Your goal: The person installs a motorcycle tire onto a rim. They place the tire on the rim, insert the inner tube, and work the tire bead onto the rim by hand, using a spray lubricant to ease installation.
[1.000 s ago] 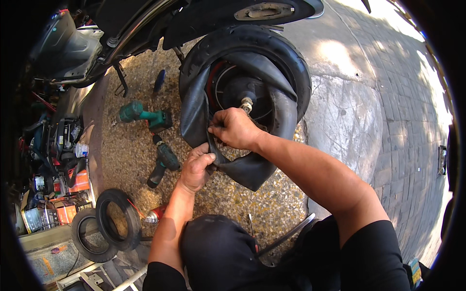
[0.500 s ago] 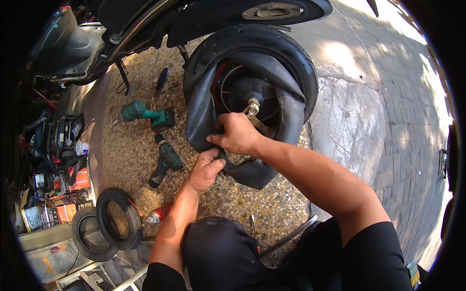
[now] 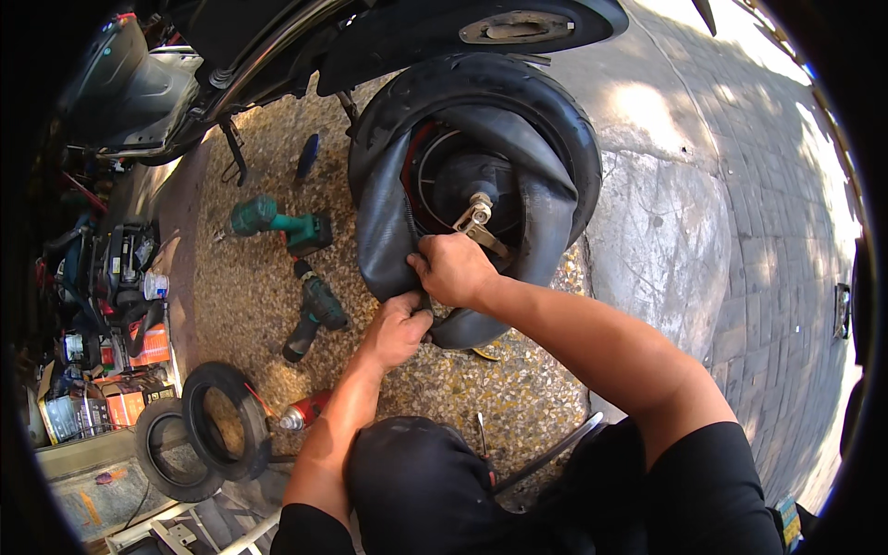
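A limp black inner tube (image 3: 546,222) hangs in a loop over the side of a scooter wheel. My left hand (image 3: 400,330) is closed round the tube's lower left edge. Just above and to the right, my right hand (image 3: 453,268) pinches the tube's inner edge, its fingertips partly hidden. The upper stretch of the tube lies against a black tyre (image 3: 481,79), which encircles the wheel. Inside the loop show the dark hub (image 3: 462,176) and a brass-coloured axle nut and bracket (image 3: 479,208).
Two green power tools, an impact wrench (image 3: 305,233) and a drill (image 3: 324,305), lie left of the wheel. Two loose tyres (image 3: 217,370) and a red spray can (image 3: 305,407) are nearer me. A screwdriver (image 3: 481,430) lies by my knee. The scooter body (image 3: 398,55) overhangs the wheel.
My right hand has shifted slightly down and right along the tube. The tube's lower fold has risen and become rounder. My left hand has moved only a little.
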The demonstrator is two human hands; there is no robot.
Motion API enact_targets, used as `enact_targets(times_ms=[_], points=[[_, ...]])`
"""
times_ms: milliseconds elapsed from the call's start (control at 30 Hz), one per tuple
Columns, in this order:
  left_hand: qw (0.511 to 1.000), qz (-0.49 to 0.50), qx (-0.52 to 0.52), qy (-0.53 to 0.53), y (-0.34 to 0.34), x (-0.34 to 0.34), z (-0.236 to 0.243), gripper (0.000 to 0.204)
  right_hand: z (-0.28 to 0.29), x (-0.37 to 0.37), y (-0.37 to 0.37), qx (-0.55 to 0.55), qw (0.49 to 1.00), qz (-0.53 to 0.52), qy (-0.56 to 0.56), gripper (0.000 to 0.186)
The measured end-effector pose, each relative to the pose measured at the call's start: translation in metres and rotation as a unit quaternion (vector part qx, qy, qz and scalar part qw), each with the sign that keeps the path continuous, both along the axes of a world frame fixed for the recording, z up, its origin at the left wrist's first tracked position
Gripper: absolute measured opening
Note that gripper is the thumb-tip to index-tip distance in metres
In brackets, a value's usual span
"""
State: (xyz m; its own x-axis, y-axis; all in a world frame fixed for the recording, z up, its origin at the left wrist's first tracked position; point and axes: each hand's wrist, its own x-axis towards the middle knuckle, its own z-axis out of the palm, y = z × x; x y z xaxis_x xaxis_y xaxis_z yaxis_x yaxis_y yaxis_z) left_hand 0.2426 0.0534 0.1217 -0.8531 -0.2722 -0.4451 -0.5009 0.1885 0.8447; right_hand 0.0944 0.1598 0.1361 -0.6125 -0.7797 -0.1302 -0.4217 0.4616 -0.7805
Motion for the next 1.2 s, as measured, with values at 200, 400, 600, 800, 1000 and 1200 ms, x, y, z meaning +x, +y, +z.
enact_targets(times_ms=[200, 400, 600, 800, 1000, 1200], points=[[0.996, 0.086, 0.007, -0.028, -0.003, -0.002, -0.007, 0.019, 0.005, 0.007, 0.036, 0.056, 0.979, 0.194, -0.012, 0.035], [0.997, 0.072, -0.016, -0.036, 0.007, -0.017, -0.014, 0.022, 0.012, 0.023, 0.08, 0.38, 0.828, 0.412, 0.032, 0.033], [0.977, 0.012, -0.203, -0.068, 0.004, -0.033, -0.026, 0.032, -0.035, -0.049, 0.13, 0.358, 0.909, 0.179, 0.112, 0.045], [0.907, 0.283, -0.298, 0.09, -0.031, -0.013, -0.062, 0.047, -0.025, -0.04, 0.127, 0.366, 0.894, 0.24, 0.094, 0.035], [0.93, 0.239, -0.205, 0.19, -0.032, -0.052, -0.038, 0.068, 0.002, -0.101, 0.126, 0.224, 0.967, 0.117, 0.036, 0.037], [0.874, 0.089, -0.448, 0.165, -0.085, -0.154, 0.065, 0.082, 0.043, -0.119, 0.119, 0.14, 0.99, 0.012, 0.031, 0.034]])
